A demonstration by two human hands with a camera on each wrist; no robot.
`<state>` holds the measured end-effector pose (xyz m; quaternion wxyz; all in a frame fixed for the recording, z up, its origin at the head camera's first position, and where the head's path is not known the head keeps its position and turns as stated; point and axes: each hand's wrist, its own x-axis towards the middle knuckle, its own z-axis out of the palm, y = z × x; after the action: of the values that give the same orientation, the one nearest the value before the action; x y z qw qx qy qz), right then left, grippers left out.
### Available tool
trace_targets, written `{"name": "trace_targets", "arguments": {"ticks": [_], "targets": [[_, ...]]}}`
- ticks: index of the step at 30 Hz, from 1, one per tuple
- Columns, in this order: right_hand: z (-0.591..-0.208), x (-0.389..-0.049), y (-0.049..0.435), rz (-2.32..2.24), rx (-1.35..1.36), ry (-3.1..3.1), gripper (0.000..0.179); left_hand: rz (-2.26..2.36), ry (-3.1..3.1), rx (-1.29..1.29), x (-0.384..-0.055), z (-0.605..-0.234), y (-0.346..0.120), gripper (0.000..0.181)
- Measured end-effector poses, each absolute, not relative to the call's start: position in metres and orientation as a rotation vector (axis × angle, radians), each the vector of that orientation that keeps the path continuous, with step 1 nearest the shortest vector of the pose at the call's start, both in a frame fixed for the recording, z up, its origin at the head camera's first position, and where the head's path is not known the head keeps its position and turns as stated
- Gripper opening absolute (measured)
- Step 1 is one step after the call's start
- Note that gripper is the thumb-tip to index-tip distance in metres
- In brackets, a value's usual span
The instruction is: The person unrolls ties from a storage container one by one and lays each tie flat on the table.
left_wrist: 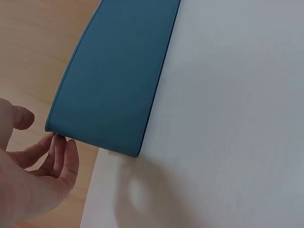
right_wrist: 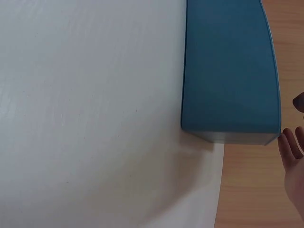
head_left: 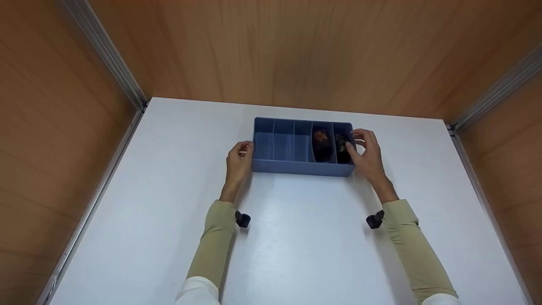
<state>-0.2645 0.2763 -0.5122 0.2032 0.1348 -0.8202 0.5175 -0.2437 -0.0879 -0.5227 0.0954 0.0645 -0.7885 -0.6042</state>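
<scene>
A blue box [head_left: 302, 167] with several side-by-side compartments sits on the white table. Its two rightmost compartments hold dark contents: a dark item with an orange-brown patch [head_left: 322, 142], and a black item with small pale marks [head_left: 341, 146]; their kind is unclear. At the box's left end, my left hand [head_left: 239, 163] touches the end wall with its fingertips; the left wrist view has the thumb [left_wrist: 23, 117] apart from the rim. My right hand [head_left: 369, 159] touches the right end with its fingers, the thumb reaching over the rim. In the right wrist view that thumb [right_wrist: 299, 101] stands off the wall.
Wooden panels [head_left: 296, 55] enclose the white table [head_left: 296, 237] at the back and both sides, with metal rails [head_left: 106, 46] at the corners. A small black device [head_left: 242, 219] is on the left wrist, another black device [head_left: 375, 220] on the right.
</scene>
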Motion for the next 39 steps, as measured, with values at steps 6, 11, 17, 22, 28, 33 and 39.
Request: {"name": "trace_targets", "arguments": {"ticks": [6,11,17,22,28,33,39], "targets": [[-0.517,-0.270,0.278,1.397,0.390,-2.371,0.032,-1.822,-2.301,0.210,-0.242,-0.525,-0.085,0.028],[-0.518,-0.271,0.276,1.366,0.426,-2.426,0.030,-1.845,-2.295,0.229,-0.242,-0.529,-0.084,0.027],[-0.519,-0.273,0.274,1.307,0.486,-2.480,0.029,-1.892,-2.282,0.242,-0.241,-0.531,-0.085,0.026],[-0.519,-0.276,0.273,1.257,0.519,-2.549,0.026,-1.943,-2.267,0.247,-0.239,-0.530,-0.088,0.027],[-0.518,-0.280,0.277,1.129,0.561,-2.675,0.025,-2.003,-2.250,0.217,-0.237,-0.532,-0.091,0.028],[-0.509,-0.283,0.282,1.011,0.598,-2.838,0.029,-1.979,-2.255,0.189,-0.238,-0.534,-0.090,0.029],[-0.502,-0.288,0.288,0.892,0.683,-2.932,0.034,-1.975,-2.252,0.173,-0.238,-0.535,-0.087,0.031]]}}
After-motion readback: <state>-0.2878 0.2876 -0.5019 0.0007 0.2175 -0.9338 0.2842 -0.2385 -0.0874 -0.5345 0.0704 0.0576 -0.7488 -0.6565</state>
